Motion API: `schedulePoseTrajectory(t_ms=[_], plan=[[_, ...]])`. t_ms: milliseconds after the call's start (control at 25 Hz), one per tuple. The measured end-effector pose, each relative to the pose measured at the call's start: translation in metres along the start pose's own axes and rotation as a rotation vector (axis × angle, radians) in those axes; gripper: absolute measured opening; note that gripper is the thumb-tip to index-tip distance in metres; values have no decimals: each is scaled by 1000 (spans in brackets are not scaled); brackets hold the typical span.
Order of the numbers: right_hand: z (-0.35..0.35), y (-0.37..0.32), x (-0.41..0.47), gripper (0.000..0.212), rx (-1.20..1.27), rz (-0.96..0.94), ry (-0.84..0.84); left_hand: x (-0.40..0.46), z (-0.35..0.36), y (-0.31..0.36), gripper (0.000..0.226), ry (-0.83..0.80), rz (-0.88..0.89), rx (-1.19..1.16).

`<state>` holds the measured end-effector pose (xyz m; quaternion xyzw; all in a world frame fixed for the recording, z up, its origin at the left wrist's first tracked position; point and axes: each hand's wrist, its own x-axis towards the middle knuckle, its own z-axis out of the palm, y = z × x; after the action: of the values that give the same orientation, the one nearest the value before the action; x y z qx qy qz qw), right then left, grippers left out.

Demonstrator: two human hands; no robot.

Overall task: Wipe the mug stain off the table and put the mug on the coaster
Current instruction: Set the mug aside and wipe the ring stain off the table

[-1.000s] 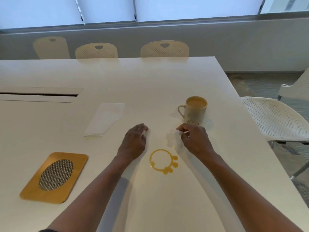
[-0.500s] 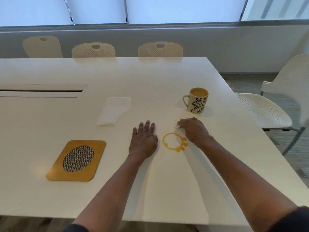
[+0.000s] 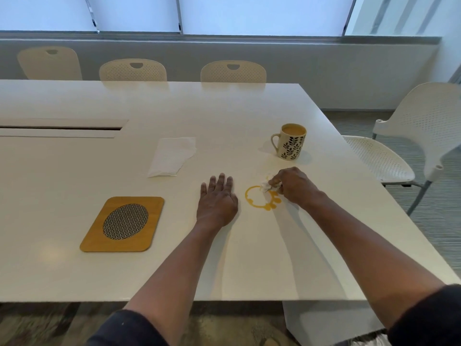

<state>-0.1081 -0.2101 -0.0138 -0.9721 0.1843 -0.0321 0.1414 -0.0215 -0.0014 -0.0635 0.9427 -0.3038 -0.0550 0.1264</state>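
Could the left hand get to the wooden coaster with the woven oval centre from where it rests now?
Probably yes. The left hand lies flat on the white table, holding nothing, and only bare tabletop shows between it and the wooden coaster to its left.

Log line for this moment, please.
phase: wiping | right hand: pinches tissue wad on stain ring | left hand: flat on table | mug: off coaster

No text, label, brand, number or sign can be read anywhere in the view. The mug (image 3: 292, 144) bears only a dark leaf pattern, no lettering. The coaster (image 3: 122, 224) carries a woven oval inset without any writing, and the paper towel (image 3: 172, 156) on the surface (image 3: 74, 171) is plain white.
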Motion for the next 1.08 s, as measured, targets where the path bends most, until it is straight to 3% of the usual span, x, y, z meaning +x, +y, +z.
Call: schedulePoseTrajectory(t_ms=[200, 400, 680, 800, 920, 1000, 1080], plan=[[12, -11, -29, 17, 69, -23, 107, -1, -1, 0, 58, 0, 1, -4], [29, -25, -52, 18, 88, 21, 187, -3, -2, 1, 58, -13, -3, -7], [35, -55, -86, 23, 169, -75, 105, -5, -4, 1, 57, -7, 11, -3], [22, -43, -91, 22, 497, 42, 26, -5, -5, 1, 57, 4, 14, -10], [4, -23, -76, 22, 912, 192, 130, -4, -3, 0, 57, 15, 19, -14], [-6, -11, -51, 19, 847, 251, 253, -4, -2, 0, 57, 22, 19, -15], [-9, -3, -23, 19, 593, 263, 293, -3, -1, -1, 57, 28, 18, -16]])
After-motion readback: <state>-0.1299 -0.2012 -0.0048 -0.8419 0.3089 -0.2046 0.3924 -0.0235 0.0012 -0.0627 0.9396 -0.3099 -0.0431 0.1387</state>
